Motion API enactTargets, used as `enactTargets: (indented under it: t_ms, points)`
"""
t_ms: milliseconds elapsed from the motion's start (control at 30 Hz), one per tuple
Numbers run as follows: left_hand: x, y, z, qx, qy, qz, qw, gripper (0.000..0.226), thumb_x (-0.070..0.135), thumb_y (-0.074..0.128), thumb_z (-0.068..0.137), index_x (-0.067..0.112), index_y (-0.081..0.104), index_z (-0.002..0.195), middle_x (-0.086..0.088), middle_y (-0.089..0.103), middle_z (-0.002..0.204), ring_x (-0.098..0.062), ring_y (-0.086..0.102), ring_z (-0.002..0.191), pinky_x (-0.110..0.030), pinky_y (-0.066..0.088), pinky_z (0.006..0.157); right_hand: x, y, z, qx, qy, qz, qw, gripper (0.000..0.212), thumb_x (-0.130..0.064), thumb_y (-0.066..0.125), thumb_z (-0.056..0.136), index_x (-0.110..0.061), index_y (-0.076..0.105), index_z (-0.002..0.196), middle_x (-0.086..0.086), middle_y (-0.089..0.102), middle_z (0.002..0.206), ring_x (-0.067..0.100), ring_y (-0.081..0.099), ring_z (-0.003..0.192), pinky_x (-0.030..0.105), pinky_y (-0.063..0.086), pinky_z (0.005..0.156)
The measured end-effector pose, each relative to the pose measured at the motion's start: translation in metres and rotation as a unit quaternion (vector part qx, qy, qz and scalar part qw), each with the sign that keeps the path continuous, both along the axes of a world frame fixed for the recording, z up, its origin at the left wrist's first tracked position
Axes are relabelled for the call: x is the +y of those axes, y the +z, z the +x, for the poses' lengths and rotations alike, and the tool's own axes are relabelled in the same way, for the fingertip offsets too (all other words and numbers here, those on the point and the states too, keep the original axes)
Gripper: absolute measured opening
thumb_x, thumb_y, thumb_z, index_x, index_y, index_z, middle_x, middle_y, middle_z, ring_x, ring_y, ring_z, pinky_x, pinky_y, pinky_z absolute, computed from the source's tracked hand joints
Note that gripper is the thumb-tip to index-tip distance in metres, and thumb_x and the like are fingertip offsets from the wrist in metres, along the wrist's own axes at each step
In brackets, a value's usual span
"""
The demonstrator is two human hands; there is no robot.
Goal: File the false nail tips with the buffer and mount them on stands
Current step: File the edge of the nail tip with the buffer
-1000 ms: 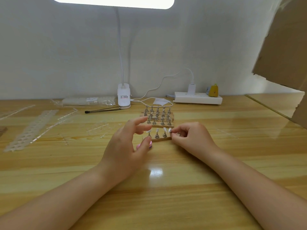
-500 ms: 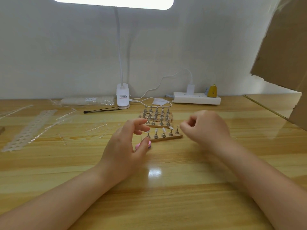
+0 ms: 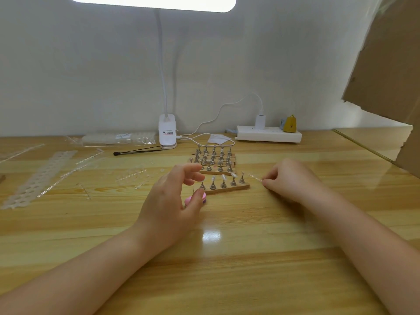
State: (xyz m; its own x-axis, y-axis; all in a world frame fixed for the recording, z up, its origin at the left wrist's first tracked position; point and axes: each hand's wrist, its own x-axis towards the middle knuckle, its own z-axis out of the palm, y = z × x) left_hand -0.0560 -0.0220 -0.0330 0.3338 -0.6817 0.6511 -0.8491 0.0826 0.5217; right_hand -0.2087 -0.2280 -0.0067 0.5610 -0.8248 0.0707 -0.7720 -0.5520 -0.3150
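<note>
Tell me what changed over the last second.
The right hand left the front wooden stand strip, swung out to the right, and now pinches a clear sprue strip on the table. The left hand stayed put, thumb on the pink buffer. The stands did not move.

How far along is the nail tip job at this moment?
Done: the front wooden strip carries about four stands with clear tips mounted; its rightmost stand looks bare. In hand: the left hand holds the pink buffer; the right hand pinches a clear strip. Left: the rear stands look mostly empty.
</note>
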Motion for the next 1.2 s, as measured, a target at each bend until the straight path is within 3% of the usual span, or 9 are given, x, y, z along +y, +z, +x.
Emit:
enactTargets:
  t_ms: [67,200,300,433,500,600,700,833,1200]
  points:
    - [0.0,0.0,0.0,-0.002,0.0,-0.002,1.0,0.044,0.008,0.068,0.084,0.027,0.047,0.118,0.011,0.063,0.103,-0.011,0.059,0.098,-0.012,0.043,0.082,0.001,-0.001,0.001,-0.004,0.008,-0.016,1.0,0.015,-0.028,0.06,0.09,-0.027,0.075,0.091,-0.013,0.063,0.076,0.008,0.057,0.073,0.024,0.044,0.058]
    - [0.0,0.0,0.0,-0.006,0.002,0.001,1.0,0.045,0.008,0.067,0.084,0.029,0.046,0.118,0.013,0.063,0.103,-0.01,0.059,0.098,-0.009,0.042,0.081,-0.002,-0.004,-0.001,-0.029,0.022,-0.022,0.999,0.011,-0.025,0.061,0.089,-0.023,0.072,0.09,-0.007,0.067,0.09,0.013,0.059,0.086,0.029,0.049,0.072]
    - [0.0,-0.001,0.0,-0.005,0.004,0.003,1.0,0.045,0.008,0.067,0.084,0.03,0.046,0.118,0.014,0.062,0.103,-0.009,0.058,0.099,-0.007,0.041,0.081,-0.004,-0.005,-0.002,-0.049,0.032,-0.015,0.998,0.007,-0.025,0.062,0.089,-0.026,0.065,0.082,-0.008,0.062,0.088,0.011,0.055,0.083,0.027,0.044,0.07]
    - [0.0,0.0,0.0,-0.023,0.013,0.0,1.0,0.045,0.007,0.068,0.084,0.028,0.047,0.118,0.015,0.062,0.103,-0.008,0.058,0.098,-0.018,0.042,0.085,-0.005,-0.004,-0.001,-0.146,0.024,-0.016,0.989,0.005,-0.021,0.059,0.092,-0.023,0.058,0.087,-0.006,0.061,0.091,0.011,0.054,0.082,0.027,0.041,0.068]
    - [-0.001,-0.001,0.002,-0.042,0.029,-0.008,0.999,0.042,0.006,0.069,0.084,0.023,0.052,0.118,0.013,0.062,0.105,-0.006,0.057,0.098,-0.025,0.042,0.087,0.002,0.005,0.001,-0.234,0.048,0.027,0.971,0.004,-0.021,0.061,0.092,-0.022,0.058,0.089,-0.005,0.062,0.089,0.01,0.058,0.08,0.025,0.045,0.067]
    - [-0.002,0.001,0.005,-0.094,0.064,-0.034,0.993,0.037,0.011,0.07,0.084,0.013,0.057,0.119,0.01,0.057,0.109,-0.004,0.048,0.102,-0.021,0.036,0.091,0.022,0.019,0.004,-0.298,0.127,0.169,0.931,0.001,-0.018,0.062,0.091,-0.017,0.063,0.091,-0.002,0.067,0.082,0.008,0.064,0.069,0.023,0.049,0.061]
    - [-0.002,0.002,0.006,-0.134,0.056,-0.048,0.988,0.046,0.019,0.075,0.081,0.008,0.057,0.121,0.004,0.056,0.113,-0.01,0.047,0.107,-0.017,0.032,0.097,0.04,0.028,0.007,-0.284,0.187,0.267,0.902,0.007,-0.017,0.064,0.09,-0.01,0.065,0.092,0.0,0.066,0.073,0.005,0.062,0.06,0.02,0.05,0.057]
    - [0.0,0.004,0.004,-0.12,0.027,-0.05,0.991,0.046,0.024,0.066,0.08,0.009,0.057,0.123,0.01,0.052,0.112,-0.004,0.047,0.105,-0.005,0.028,0.097,0.053,0.032,0.011,-0.223,0.234,0.256,0.911,0.01,-0.021,0.066,0.088,-0.012,0.066,0.092,-0.005,0.065,0.067,0.004,0.059,0.057,0.019,0.049,0.055]
    - [-0.001,0.004,0.006,-0.147,0.005,-0.061,0.987,0.033,0.027,0.067,0.087,0.009,0.063,0.115,0.007,0.066,0.102,-0.005,0.056,0.1,-0.006,0.033,0.095,0.057,0.035,0.009,-0.184,0.272,0.206,0.922,0.007,-0.018,0.068,0.088,-0.022,0.068,0.083,-0.009,0.065,0.062,0.001,0.058,0.058,0.021,0.051,0.059]
